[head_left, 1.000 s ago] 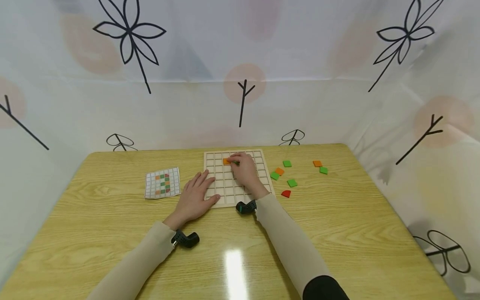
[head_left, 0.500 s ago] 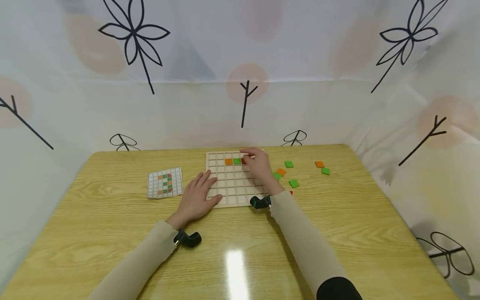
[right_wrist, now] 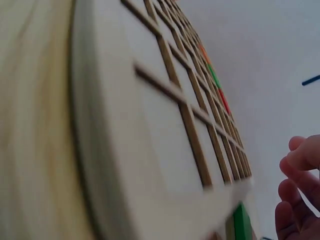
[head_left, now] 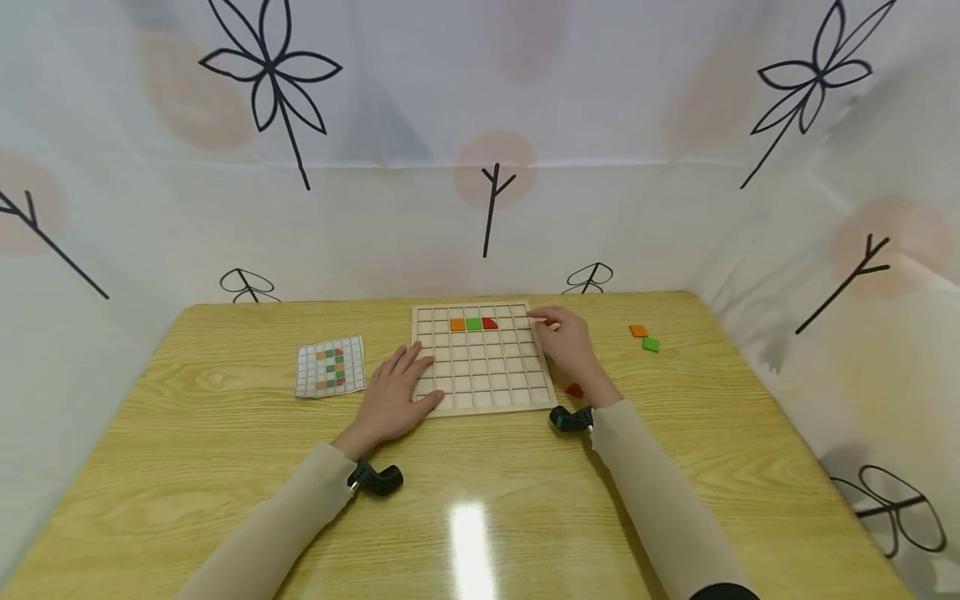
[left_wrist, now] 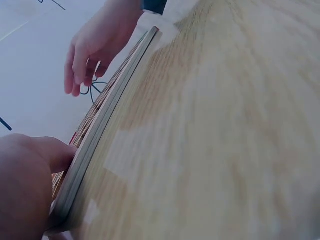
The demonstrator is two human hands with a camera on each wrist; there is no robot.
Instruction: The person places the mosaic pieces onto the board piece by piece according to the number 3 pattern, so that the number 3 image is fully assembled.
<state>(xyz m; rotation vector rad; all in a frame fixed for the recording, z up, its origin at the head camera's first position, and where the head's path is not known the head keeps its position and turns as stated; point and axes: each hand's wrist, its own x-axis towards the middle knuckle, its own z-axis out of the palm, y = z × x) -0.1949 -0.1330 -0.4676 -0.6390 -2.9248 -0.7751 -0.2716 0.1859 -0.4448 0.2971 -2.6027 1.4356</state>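
A wooden grid board (head_left: 472,367) lies on the table. In one of its upper rows sit an orange square tile (head_left: 457,324), a green square tile (head_left: 473,323) and a red quarter-round tile (head_left: 490,323). My left hand (head_left: 390,400) rests with spread fingers on the board's left edge. Just off the right edge is my right hand (head_left: 568,343), its fingers loosely bent and nothing seen between them. It hides the tiles beneath it in the head view; the right wrist view shows a green tile (right_wrist: 242,223) beside the board. Another red tile (head_left: 574,390) peeks out by the right wrist.
Left of the board lies a paper card (head_left: 306,375) printed with a grid and a coloured pattern. Farther right on the table (head_left: 480,467) are a loose orange tile (head_left: 638,331) and a loose green tile (head_left: 651,344). A patterned cloth (head_left: 405,225) hangs behind.
My right hand has let go of the red tile in the upper row, beside the green one, and moved right off the board. The left hand has stayed in place.
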